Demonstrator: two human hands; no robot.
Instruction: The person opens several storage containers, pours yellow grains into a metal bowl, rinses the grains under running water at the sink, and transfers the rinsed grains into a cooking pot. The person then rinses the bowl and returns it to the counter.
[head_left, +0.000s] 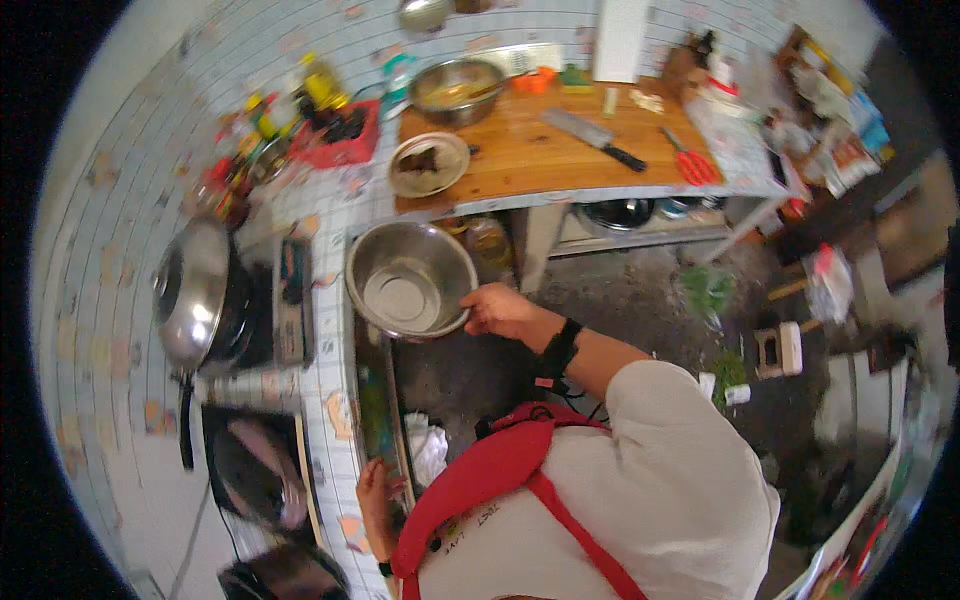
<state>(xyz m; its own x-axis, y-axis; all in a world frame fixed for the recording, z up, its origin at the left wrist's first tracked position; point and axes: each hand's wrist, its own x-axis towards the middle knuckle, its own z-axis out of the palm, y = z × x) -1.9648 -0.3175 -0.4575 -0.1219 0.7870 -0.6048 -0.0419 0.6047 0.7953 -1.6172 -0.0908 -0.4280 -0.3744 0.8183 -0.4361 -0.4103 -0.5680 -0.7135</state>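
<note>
My right hand (499, 311) grips the rim of a stainless steel basin (409, 289), tilted so that its inside shows; nothing is visible in it. The basin hangs over the floor by the counter's corner. My left hand (379, 484) is low beside the counter edge, its fingers apart, with nothing seen in it. On the wooden board beyond the basin are a plate (450, 169) with dark food, a metal bowl (456, 112) with yellowish contents, a cleaver (581, 129) and red-handled scissors (694, 165).
On the left counter, a lidded wok (199, 292) sits on a stove, its black handle pointing toward me. A red basket (352, 142) and bottles (322, 82) stand in the corner. Green leaves (709, 289) and a small stool-like object (780, 349) are on the floor.
</note>
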